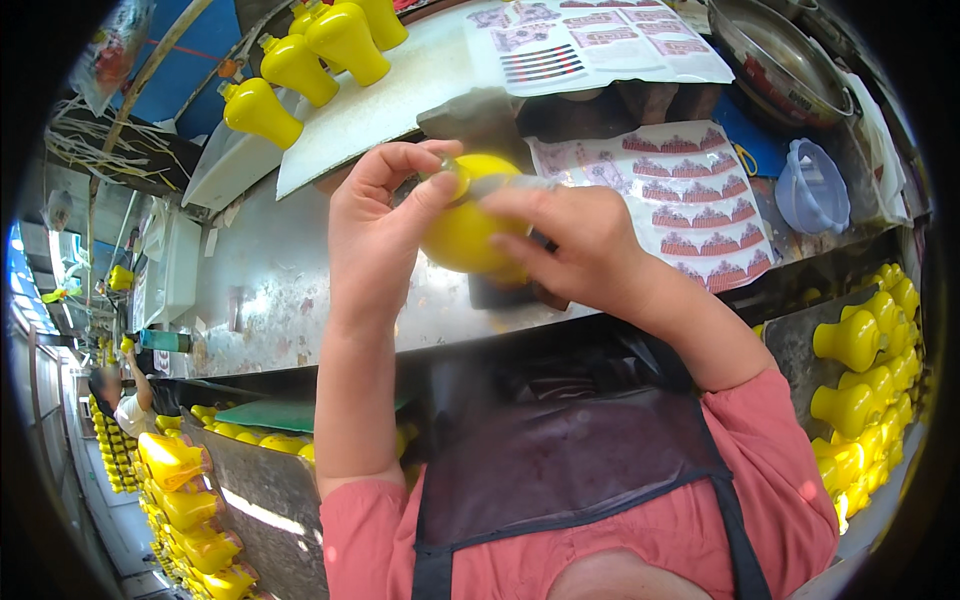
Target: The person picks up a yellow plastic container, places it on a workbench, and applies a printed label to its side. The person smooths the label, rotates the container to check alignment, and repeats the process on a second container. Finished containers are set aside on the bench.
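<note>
Left hand (375,215): we see its fingers curled shut around the yellow bottle (465,225), thumb across the upper front.
Yellow bottle: held between both hands above the metal table (270,290); we cannot tell which way its long axis runs, hands cover it.
Right hand (580,245): closed on the bottle's right side, fingertips pressing a clear sticker (505,183) there.
Sticker sheet (690,200): just beyond the right hand.

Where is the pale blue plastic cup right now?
In the head view, the pale blue cup lies at upper right, beside the sticker sheet and below the metal bowl.
</note>
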Available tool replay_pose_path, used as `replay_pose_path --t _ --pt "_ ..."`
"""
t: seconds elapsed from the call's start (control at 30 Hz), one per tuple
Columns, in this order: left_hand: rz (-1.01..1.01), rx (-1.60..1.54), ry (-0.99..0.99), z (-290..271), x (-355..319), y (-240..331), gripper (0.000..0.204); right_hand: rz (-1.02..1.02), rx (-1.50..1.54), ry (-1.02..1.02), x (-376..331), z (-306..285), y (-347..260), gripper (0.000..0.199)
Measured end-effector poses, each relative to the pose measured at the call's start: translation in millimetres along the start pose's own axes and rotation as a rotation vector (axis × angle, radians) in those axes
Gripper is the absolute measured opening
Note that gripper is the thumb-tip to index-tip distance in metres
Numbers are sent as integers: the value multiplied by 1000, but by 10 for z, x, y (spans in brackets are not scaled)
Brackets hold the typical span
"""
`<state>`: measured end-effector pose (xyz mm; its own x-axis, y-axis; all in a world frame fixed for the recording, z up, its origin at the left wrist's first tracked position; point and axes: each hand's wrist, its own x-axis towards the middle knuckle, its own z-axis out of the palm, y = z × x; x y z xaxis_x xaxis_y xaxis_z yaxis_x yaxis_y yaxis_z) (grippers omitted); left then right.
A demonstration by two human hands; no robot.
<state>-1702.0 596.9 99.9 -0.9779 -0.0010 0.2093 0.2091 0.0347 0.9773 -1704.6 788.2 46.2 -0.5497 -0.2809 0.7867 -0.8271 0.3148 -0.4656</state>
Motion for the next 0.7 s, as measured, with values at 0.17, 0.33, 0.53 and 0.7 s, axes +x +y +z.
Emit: replay_pose_path --t 0.17,0.33,0.53,0.7 --pt "37 182 24 -36 16 -21 16 -37 -76 -99 -17 31 -37 25" --pt "14 26 -22 -72 5 -18 16 96 82 -34 46 8 84 25" --pt "60 107 22 -59 36 -66 17 117 113 -93 110 -3 69 26" --pt "39 56 5 -100 81 -107 17 14 97 -108 122 -25 48 26"
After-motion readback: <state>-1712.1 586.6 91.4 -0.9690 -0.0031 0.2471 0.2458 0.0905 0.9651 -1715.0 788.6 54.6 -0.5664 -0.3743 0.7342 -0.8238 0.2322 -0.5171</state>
